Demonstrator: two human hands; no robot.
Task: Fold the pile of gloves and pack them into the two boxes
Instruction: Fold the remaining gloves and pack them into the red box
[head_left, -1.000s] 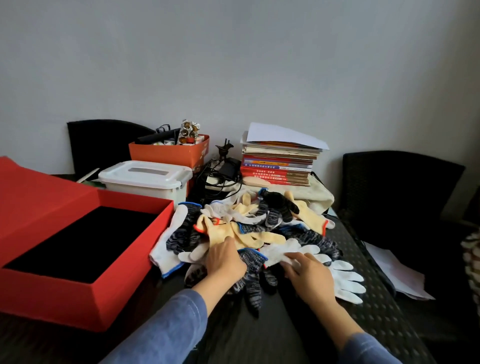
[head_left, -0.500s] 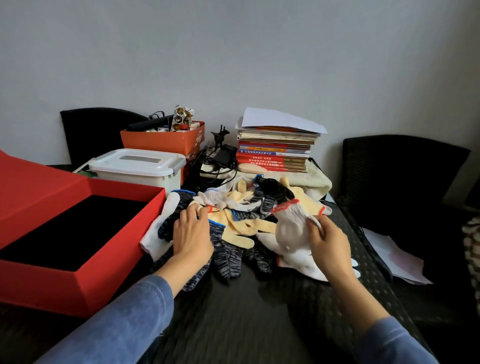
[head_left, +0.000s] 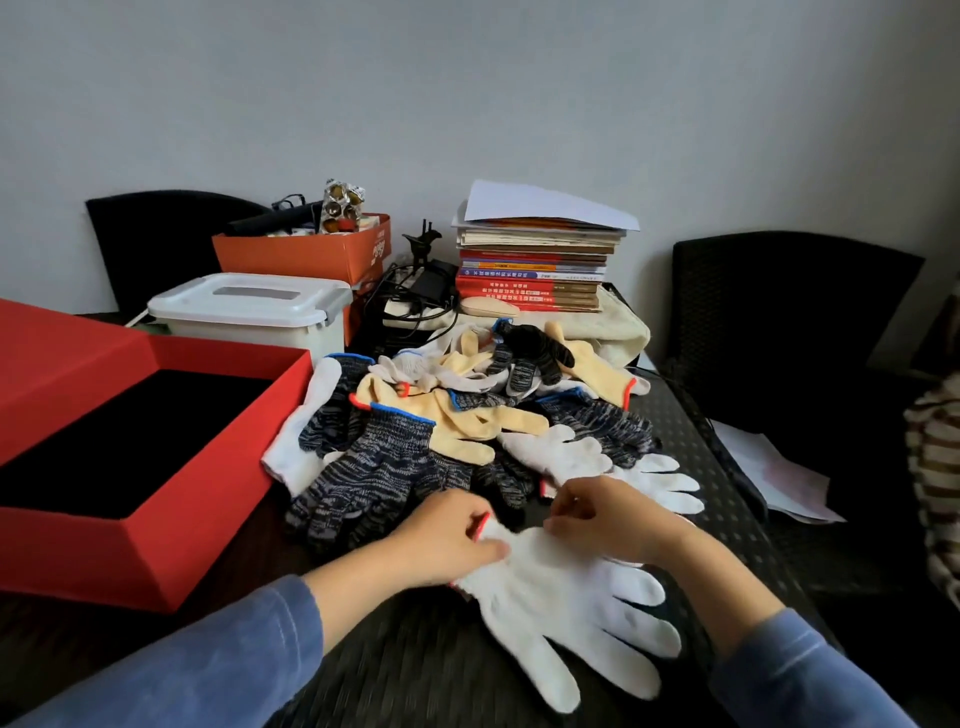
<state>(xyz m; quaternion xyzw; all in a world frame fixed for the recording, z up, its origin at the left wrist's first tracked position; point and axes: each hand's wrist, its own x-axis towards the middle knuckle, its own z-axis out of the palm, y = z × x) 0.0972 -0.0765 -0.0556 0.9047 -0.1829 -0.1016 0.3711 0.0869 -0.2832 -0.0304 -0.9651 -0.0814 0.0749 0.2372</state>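
White glove (head_left: 561, 597) lies flat on the worktop (head_left: 415, 675) at 6 o'clock from the pile (head_left: 467, 415), its cuff pinched by both left hand (head_left: 447, 535) and right hand (head_left: 608, 514), so pulling it smooth before folding it in half should suit the red box (head_left: 208, 519) at 9 o'clock.

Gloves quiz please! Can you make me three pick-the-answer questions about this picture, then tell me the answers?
1. Where is the red box, compared with the glove pile? A: right of it. B: left of it. C: on top of it.
2. What colour is the glove that the left hand and right hand hold? A: yellow. B: black. C: white.
3. How is the white tub? A: lid on. B: lid off. C: tipped over.
Answers: 1 B, the box stands at the pile's left. 2 C, the fingers pinch a white cuff. 3 A, the lid covers it.
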